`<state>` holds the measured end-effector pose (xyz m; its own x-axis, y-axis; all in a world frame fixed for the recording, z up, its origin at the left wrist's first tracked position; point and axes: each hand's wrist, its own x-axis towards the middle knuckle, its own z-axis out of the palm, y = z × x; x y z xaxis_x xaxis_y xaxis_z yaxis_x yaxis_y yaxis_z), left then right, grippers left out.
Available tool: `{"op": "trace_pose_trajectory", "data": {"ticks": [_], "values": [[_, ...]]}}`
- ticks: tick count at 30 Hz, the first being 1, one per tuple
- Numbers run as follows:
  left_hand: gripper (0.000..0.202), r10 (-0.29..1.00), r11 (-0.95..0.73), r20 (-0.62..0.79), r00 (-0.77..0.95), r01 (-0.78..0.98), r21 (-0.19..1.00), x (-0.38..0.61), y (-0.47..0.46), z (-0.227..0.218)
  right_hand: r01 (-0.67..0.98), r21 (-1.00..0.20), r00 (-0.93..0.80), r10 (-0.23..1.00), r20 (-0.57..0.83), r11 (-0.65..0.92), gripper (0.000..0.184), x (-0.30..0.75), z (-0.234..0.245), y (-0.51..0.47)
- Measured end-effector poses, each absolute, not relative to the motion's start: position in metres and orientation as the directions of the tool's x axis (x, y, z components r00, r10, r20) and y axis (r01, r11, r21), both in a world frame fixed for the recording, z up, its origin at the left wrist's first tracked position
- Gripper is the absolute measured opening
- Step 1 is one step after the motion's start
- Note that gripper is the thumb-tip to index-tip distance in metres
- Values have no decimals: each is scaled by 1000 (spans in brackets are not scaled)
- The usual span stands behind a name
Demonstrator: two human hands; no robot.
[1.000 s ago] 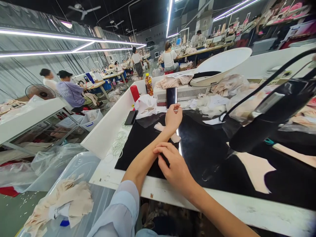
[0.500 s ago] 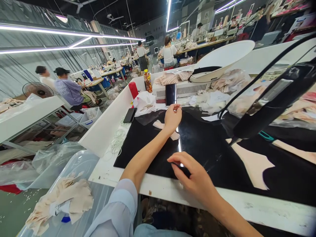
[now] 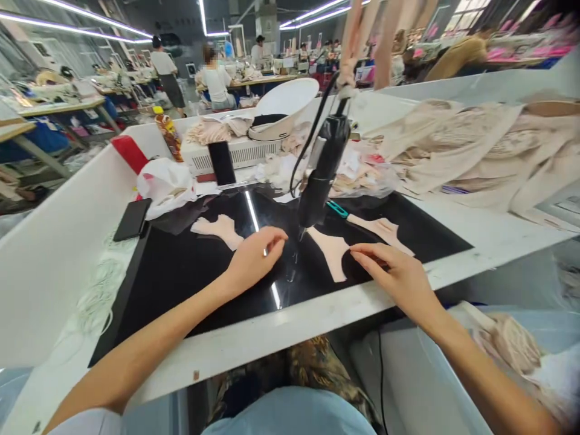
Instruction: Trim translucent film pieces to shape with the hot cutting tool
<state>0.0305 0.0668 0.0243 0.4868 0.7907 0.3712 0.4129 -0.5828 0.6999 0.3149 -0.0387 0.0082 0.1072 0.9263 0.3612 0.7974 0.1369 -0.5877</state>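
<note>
Key relation: our right hand (image 3: 399, 275) is the nearer one to the middle cloth piece (image 3: 332, 249). The piece lies to the left of those fingers, its right-hand corner right at the tips

We have it flat on the black mat (image 3: 181, 269) on the desk (image 3: 272, 332), just under the tip of the hanging black machine (image 3: 317, 187). Long axis runs on a slant: narrow end up and left by the machine tip, wide end down and right towards the desk's near edge. So our right fingers come at it from the side, not along its length

Right fingers: thumb and index brought close at that corner; we can't tell if they pinch the cloth or only sit against it

Our left hand (image 3: 256, 260) is on the far side of the machine tip, well apart from the piece, bare mat between. Fingers loosely curled, thumb near index, nothing seen in them; can't tell if the tips meet. Nearest to it is the left cloth piece (image 3: 222, 229), just beyond the knuckles

We also have the right cloth piece (image 3: 383, 229) beyond our right hand, turquoise tool (image 3: 338, 209) by its upper end
</note>
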Motion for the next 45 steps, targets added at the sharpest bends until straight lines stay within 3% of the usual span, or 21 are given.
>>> {"op": "trace_pose_trajectory", "data": {"ticks": [2,5,10,17,23,30,36,40,45], "values": [[17,650,-716,332,684,404,569,41,50,20,838,-522,31,940,339,160,25,324,7,-40],[21,519,-816,252,816,387,429,59,37,15,854,-465,-77,942,327,231,24,322,3,-42],[25,457,-874,231,859,386,297,80,35,11,867,-399,-183,936,302,298,26,311,-2,-39],[33,368,-929,263,892,360,80,90,37,-1,868,-415,-158,943,294,274,27,307,-9,-37],[33,377,-926,229,897,372,69,91,38,0,785,-574,-96,962,257,232,24,307,-1,-33],[32,377,-926,205,903,372,66,91,37,4,655,-752,61,986,154,77,20,316,7,-27],[32,372,-928,231,899,368,64,92,37,2,423,-905,213,975,59,-37,32,322,25,3],[32,386,-922,239,891,378,80,92,36,0,227,-974,286,956,62,-4,34,323,34,43],[34,398,-917,243,885,382,113,91,37,-2,118,-977,414,886,209,175,28,322,50,80]]}}
